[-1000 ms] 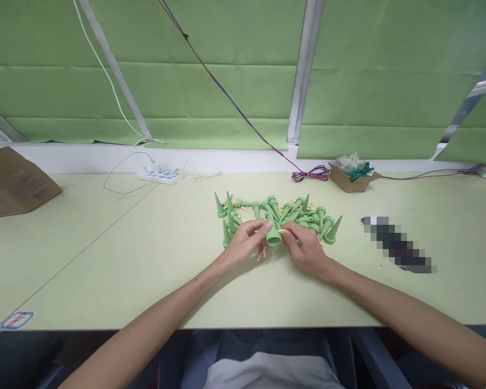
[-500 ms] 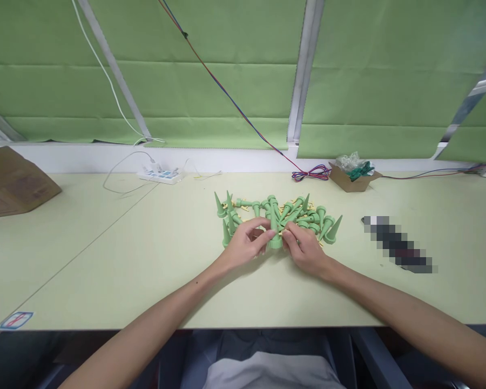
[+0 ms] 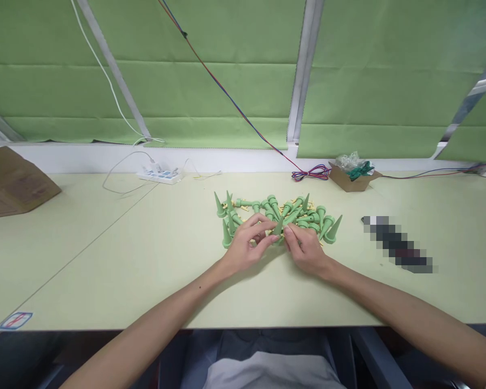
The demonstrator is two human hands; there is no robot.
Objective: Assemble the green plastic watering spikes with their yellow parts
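Observation:
Between my two hands is a green cone-shaped piece [image 3: 279,226], its point tilted up and away. My left hand [image 3: 249,243] pinches it from the left with thumb and fingers. On its right side, my right hand [image 3: 303,246] has thumb and forefinger pressed together; whatever small thing they hold is hidden. Behind the hands lies a pile of similar green cones [image 3: 322,212] with small yellow parts among them. A few cones stand upright at the pile's edges, such as the green cone at the right [image 3: 333,230] and another at the left [image 3: 219,206].
An open small cardboard box [image 3: 350,182] with plastic and green material sits at the back right, beside coiled wires [image 3: 314,173]. A power strip [image 3: 160,175] lies back left, a larger cardboard box [image 3: 16,183] far left. A pixelated dark object [image 3: 399,246] lies right.
The cone in my hands has turned from lying lengthwise with its wide end toward me to a raised, tilted pose. My left hand's fingers have shifted slightly around it.

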